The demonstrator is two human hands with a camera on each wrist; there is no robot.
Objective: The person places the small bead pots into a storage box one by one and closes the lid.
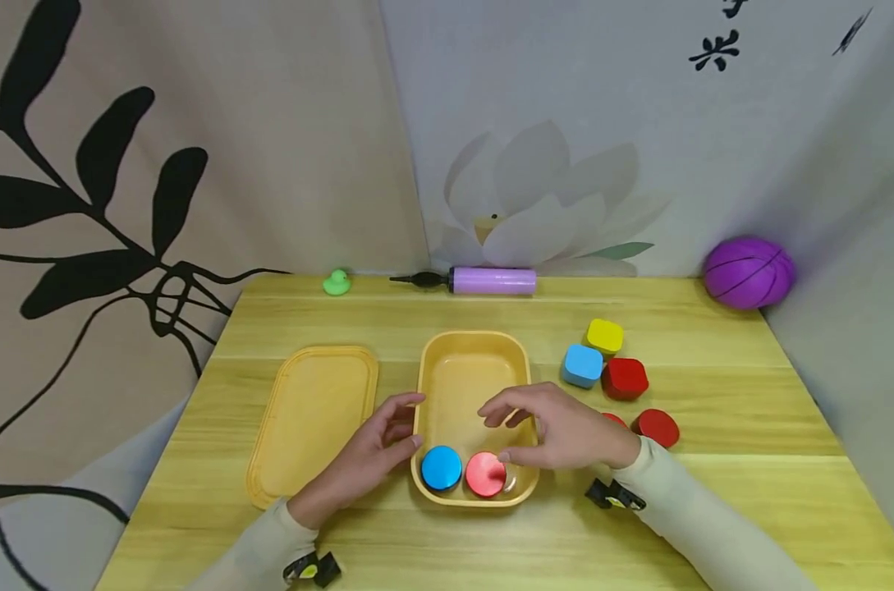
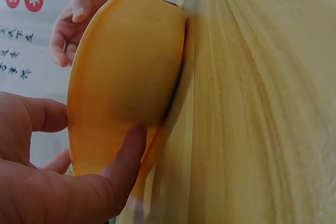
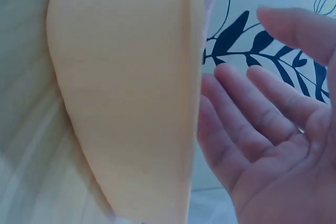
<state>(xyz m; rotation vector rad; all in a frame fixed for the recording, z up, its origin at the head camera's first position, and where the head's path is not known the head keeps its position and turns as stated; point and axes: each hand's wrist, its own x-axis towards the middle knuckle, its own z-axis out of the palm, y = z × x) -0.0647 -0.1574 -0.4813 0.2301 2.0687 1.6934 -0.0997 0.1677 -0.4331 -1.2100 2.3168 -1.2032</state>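
Observation:
An orange plastic container (image 1: 476, 386) stands on the table, with a blue round block (image 1: 442, 469) and a red round block (image 1: 486, 474) side by side at its near end. My left hand (image 1: 376, 447) rests against the container's left side. In the left wrist view, its thumb (image 2: 128, 156) touches the outer wall while a finger reaches the rim. Above the container's right part hovers my right hand (image 1: 553, 427), its fingers loosely bent and holding nothing. The right thumb tip is just over the edge of the red round block.
A matching orange lid (image 1: 317, 419) lies to the left. On the right are yellow (image 1: 604, 336), blue (image 1: 583, 365) and red (image 1: 625, 378) square blocks, plus red round blocks (image 1: 657, 428). Along the back sit a green duck (image 1: 336, 282), a purple hand pump (image 1: 492, 281) and a purple ball (image 1: 749, 272).

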